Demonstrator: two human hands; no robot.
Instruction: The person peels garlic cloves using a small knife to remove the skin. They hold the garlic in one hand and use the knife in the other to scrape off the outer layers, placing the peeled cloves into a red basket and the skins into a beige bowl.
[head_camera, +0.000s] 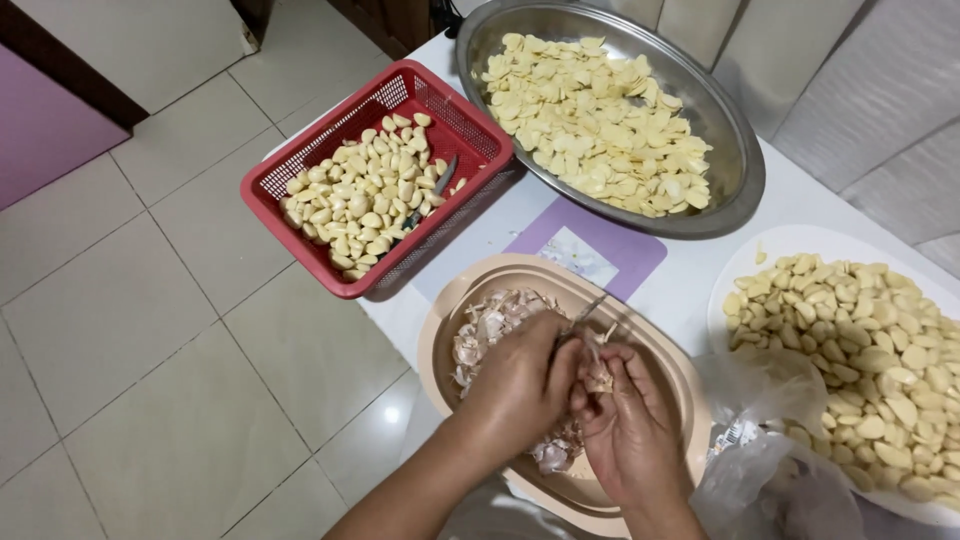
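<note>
Pale, papery-skinned garlic clove sits pinched in the fingertips of the right hand, just above a beige oval tub of peelings. Left hand is closed around a small knife, its blade angled up, touching the clove.

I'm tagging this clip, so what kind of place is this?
Likely a home kitchen or dining area: tiled floor, a table with a steel pan of sliced garlic, a red basket of peeled cloves.
</note>
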